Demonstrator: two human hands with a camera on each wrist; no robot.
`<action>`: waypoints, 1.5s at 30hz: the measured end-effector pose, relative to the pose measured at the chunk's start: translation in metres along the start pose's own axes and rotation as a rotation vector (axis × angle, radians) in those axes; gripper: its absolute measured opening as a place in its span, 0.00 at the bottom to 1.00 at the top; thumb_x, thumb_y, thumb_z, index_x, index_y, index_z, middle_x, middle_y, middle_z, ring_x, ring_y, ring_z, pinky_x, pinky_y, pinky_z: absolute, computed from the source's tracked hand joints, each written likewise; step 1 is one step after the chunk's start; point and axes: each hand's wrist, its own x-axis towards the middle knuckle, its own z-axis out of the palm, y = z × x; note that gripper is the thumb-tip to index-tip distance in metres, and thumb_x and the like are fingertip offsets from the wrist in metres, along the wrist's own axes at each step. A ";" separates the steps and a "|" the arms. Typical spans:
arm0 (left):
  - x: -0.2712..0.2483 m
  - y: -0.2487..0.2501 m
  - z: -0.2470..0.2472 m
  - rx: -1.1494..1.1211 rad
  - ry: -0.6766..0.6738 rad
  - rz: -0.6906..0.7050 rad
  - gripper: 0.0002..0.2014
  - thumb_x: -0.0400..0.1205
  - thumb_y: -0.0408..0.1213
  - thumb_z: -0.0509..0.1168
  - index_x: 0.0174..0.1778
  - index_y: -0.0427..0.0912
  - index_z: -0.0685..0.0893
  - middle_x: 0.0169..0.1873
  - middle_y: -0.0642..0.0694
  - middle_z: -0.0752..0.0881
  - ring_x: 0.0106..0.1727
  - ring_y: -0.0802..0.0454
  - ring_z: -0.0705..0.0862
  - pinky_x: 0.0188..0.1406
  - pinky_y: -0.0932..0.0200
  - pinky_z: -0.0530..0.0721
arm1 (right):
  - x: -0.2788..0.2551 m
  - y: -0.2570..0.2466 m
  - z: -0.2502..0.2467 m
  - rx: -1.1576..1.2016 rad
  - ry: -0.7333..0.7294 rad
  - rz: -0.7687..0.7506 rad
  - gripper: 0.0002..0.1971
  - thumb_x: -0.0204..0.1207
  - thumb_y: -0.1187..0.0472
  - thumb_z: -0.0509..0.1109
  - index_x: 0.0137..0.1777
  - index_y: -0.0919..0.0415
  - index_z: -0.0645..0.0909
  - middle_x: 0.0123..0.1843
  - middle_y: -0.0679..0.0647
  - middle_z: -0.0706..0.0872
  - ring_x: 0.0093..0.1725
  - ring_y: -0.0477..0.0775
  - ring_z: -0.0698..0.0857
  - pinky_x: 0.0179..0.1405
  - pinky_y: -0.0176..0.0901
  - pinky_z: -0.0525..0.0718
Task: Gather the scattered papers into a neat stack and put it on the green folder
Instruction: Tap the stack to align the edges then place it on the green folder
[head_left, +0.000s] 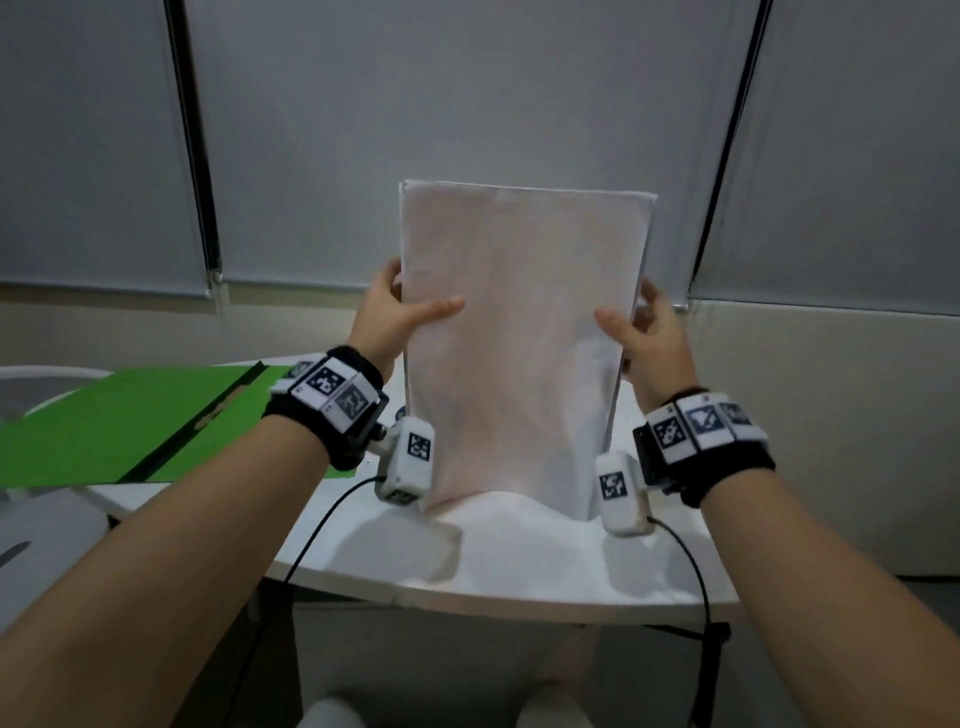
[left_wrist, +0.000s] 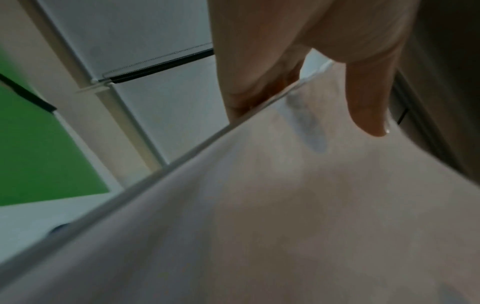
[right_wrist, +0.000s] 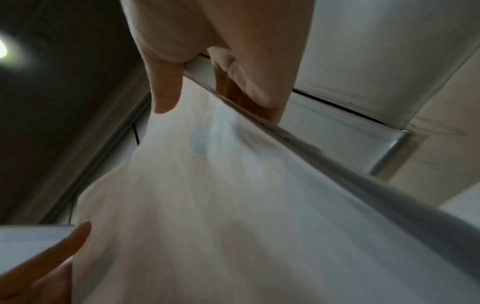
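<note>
A stack of white papers (head_left: 519, 338) stands upright on its bottom edge on the white table (head_left: 519, 561). My left hand (head_left: 400, 312) grips its left edge, thumb on the near face and fingers behind. My right hand (head_left: 641, 327) grips the right edge the same way. In the left wrist view the thumb (left_wrist: 369, 107) lies on the stack of papers (left_wrist: 259, 226). The right wrist view shows the thumb (right_wrist: 166, 90) on the papers (right_wrist: 207, 205). The green folder (head_left: 130, 426) lies open and flat on the table to the left, also visible as the green folder (left_wrist: 39, 154).
Grey roller blinds (head_left: 467, 130) hang behind the table. The table's curved front edge (head_left: 467, 597) runs below the stack. Black cables (head_left: 311, 535) hang from both wrist cameras. A white chair part (head_left: 41, 540) shows at the lower left.
</note>
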 end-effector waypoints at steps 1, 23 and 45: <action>0.003 0.011 0.002 -0.008 0.001 0.032 0.48 0.55 0.36 0.82 0.71 0.34 0.69 0.62 0.37 0.84 0.56 0.45 0.87 0.52 0.51 0.88 | 0.005 -0.010 0.002 -0.003 0.017 -0.040 0.53 0.53 0.40 0.82 0.77 0.56 0.63 0.59 0.52 0.85 0.62 0.57 0.85 0.63 0.58 0.83; 0.025 0.040 0.009 0.149 0.052 0.296 0.16 0.85 0.48 0.54 0.69 0.50 0.72 0.59 0.51 0.77 0.58 0.55 0.77 0.67 0.51 0.77 | 0.038 -0.051 0.017 -0.129 0.194 -0.397 0.10 0.81 0.59 0.57 0.48 0.44 0.79 0.49 0.40 0.82 0.55 0.45 0.80 0.68 0.55 0.76; -0.002 -0.057 0.011 -0.060 0.050 -0.052 0.18 0.68 0.27 0.77 0.54 0.32 0.84 0.37 0.48 0.90 0.34 0.58 0.89 0.37 0.61 0.88 | 0.002 0.020 0.013 -0.067 0.165 0.003 0.19 0.75 0.58 0.72 0.62 0.69 0.80 0.49 0.52 0.83 0.29 0.22 0.80 0.28 0.13 0.75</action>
